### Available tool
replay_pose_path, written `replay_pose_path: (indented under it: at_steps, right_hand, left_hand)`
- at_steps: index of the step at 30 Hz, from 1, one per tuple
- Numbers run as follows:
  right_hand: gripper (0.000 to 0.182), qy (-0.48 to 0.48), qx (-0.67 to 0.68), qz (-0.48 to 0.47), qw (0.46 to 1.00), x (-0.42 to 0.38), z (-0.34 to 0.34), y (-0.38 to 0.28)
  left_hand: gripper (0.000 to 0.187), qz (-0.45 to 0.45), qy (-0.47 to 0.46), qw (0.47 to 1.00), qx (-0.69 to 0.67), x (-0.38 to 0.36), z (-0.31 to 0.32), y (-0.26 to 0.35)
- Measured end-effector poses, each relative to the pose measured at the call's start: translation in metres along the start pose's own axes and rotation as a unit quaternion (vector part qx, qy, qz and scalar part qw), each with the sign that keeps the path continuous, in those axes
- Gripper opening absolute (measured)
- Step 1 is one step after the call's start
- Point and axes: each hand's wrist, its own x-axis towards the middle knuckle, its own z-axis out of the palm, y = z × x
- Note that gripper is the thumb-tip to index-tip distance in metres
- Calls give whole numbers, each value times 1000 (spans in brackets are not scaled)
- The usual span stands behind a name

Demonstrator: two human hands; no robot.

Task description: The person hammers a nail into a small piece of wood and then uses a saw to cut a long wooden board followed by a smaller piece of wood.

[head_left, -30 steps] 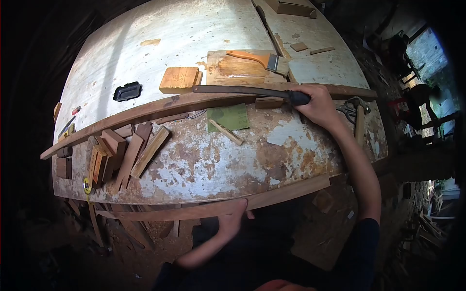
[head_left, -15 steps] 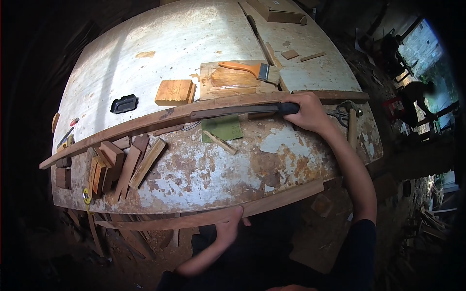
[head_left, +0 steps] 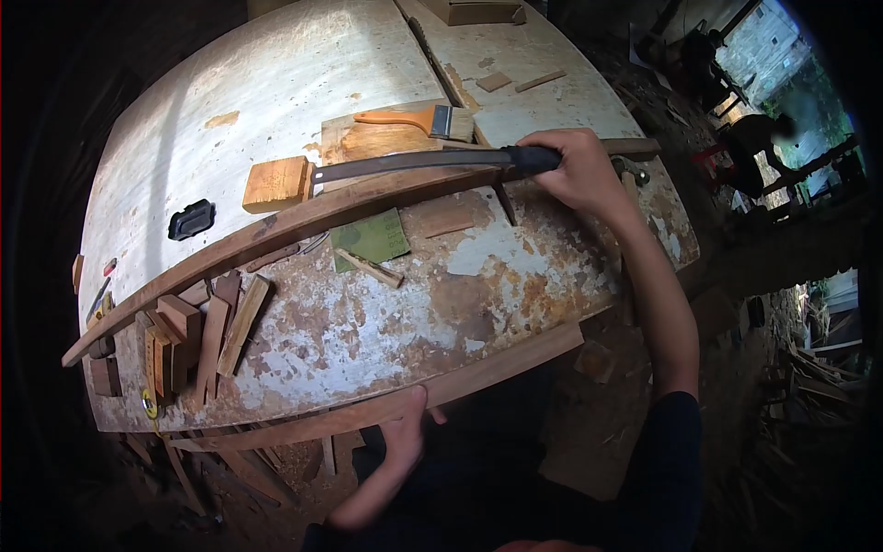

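Observation:
My right hand is closed round the black handle of a saw. Its long dark blade points left, above a long wooden beam that crosses the workbench; the tip reaches the side of a square wood block. At the bench's front edge, my left hand grips a long wooden board from below, the thumb on its face. A green sandpaper sheet lies below the beam with a thin stick on it.
An orange-handled brush rests on a wooden panel. Nearby are a black tray, wood offcuts at left, a tape measure, a hammer at right and a cardboard box at the back.
My right hand has raised the saw off the beam area, and its blade now sits farther left and higher. The view has shifted, moving the bench items leftward. My left hand still holds the board.

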Motion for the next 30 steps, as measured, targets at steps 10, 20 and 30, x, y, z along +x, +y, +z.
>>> replay_pose_path:
  at_steps: [10,20,30]
  right_hand:
    - [17,-271,157,202,928,-86,-56,-46]
    - [19,-403,197,154,880,-99,5,-24]
    - [13,-386,99,121,909,-95,2,-40]
  left_hand:
    - [27,7,56,996,69,-7,-16,32]
    - [23,5,147,988,57,-7,-17,56]
    - [23,31,161,986,35,-5,-14,51]
